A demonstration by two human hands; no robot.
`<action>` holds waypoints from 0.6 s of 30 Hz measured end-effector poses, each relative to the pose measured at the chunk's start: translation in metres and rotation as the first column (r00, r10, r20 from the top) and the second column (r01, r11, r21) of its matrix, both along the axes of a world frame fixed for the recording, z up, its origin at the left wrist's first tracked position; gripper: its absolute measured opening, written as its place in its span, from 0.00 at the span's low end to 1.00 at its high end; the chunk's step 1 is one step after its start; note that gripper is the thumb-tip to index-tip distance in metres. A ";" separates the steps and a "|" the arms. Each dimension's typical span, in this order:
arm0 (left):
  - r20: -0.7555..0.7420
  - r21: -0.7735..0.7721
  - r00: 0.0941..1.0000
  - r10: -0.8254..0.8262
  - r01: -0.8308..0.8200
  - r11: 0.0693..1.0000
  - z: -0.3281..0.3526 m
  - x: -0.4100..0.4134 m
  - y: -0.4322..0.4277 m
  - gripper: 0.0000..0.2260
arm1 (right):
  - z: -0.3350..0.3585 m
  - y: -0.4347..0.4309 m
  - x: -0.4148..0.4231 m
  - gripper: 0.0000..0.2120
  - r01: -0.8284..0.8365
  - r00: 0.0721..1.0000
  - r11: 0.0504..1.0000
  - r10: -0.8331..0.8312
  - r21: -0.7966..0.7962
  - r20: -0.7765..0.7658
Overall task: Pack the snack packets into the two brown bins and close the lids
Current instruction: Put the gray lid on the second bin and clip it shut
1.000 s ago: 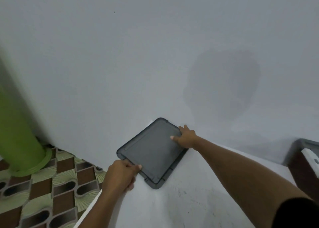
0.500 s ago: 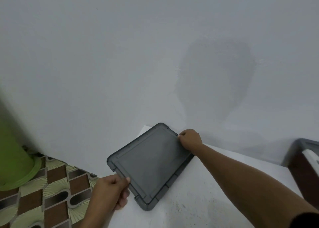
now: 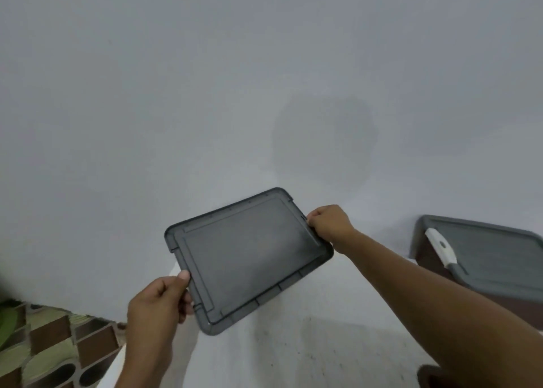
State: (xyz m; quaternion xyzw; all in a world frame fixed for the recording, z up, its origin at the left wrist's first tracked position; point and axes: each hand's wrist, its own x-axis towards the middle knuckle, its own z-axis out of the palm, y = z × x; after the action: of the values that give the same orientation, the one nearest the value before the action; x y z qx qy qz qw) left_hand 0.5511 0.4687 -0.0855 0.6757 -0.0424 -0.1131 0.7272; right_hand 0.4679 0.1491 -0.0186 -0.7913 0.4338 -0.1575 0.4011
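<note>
White tabletop (image 3: 293, 352) holds one brown bin (image 3: 427, 255) already lidded; left of it I see the left hand (image 3: 155, 305) and right hand (image 3: 330, 224) pinching a loose grey lid (image 3: 249, 255), not yet fitted.

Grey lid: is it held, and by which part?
Yes. The left hand pinches the grey lid at its near left edge; the right hand grips the opposite, far right edge.

I record the lid (image 3: 249, 255) between my left hand (image 3: 158, 302) and right hand (image 3: 329, 224), over the worktop's (image 3: 293, 352) far left corner. A bin (image 3: 432, 264) stands to its right; the floor (image 3: 53, 343) lies left.
</note>
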 end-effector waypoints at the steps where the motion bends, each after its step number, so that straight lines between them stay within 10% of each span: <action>1: 0.012 -0.001 1.000 -0.012 0.012 1.000 0.006 -0.006 -0.004 0.15 | 0.006 -0.004 -0.014 0.10 0.007 1.000 1.000 -0.006 -0.001 0.011; 18: 0.271 0.041 0.961 -0.056 0.047 0.998 0.094 -0.204 -0.047 0.04 | 0.088 -0.038 -0.286 0.03 -0.006 0.933 0.988 -0.050 0.154 0.356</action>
State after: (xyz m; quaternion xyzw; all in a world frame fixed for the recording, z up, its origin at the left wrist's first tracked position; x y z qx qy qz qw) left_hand 0.3472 0.4217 0.0088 0.6958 -0.1573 -0.0389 0.6997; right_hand 0.1814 0.1111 0.0692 -0.7113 0.3731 -0.2698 0.5311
